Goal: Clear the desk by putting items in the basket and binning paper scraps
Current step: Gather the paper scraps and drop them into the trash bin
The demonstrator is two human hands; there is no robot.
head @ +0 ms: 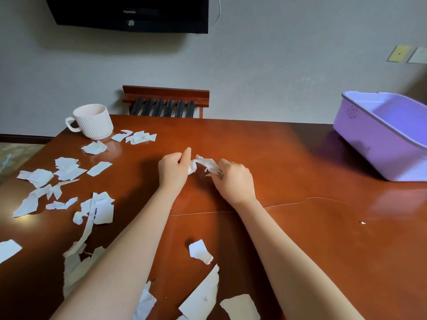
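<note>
**Left hand [174,168] and right hand [233,179] gather paper mid-desk**

Both hands have their fingers curled, pinching one crumpled wad of paper [205,163] between them at the middle of the desk [300,227]. Best to squeeze it into a tight ball so no piece drops, then sweep in the loose scraps [67,168] along the left edge and near edge. Where to throw it is out of view. The cup [92,121] at the far left corner belongs in the basket [360,135] at the far right corner.
</note>
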